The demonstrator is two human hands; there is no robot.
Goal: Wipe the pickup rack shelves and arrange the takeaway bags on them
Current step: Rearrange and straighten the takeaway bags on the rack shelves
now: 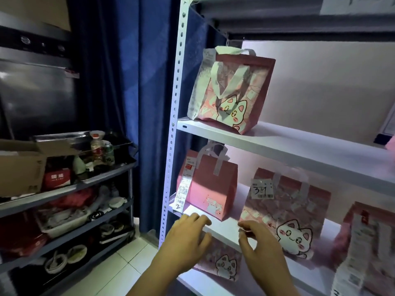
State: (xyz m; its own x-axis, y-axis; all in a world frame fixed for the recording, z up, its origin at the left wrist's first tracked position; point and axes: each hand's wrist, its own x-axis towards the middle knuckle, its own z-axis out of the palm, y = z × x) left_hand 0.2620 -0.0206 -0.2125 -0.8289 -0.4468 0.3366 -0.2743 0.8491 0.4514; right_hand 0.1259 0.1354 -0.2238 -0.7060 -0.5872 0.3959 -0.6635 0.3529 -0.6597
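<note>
A white metal pickup rack [171, 133] fills the right half of the view. On its upper shelf [277, 142] stands a pink cat-print takeaway bag [230, 92]. The middle shelf [224, 228] carries a plain pink bag [211, 189] at the left, a cat-print bag [286, 212] tagged 351 beside it, and a third bag [363, 242] at the right edge. Another cat-print bag [222, 261] sits on the shelf below. My left hand [188, 233] hovers at the middle shelf's front edge, fingers loosely bent, holding nothing. My right hand [258, 240] is just right of it, fingers relaxed and empty.
A dark blue curtain [132, 103] hangs left of the rack. Further left stands a grey cart [102, 178] loaded with a cardboard box [21, 165], bottles and bowls, below a steel appliance [36, 92]. Pale floor tiles [119, 265] show between cart and rack.
</note>
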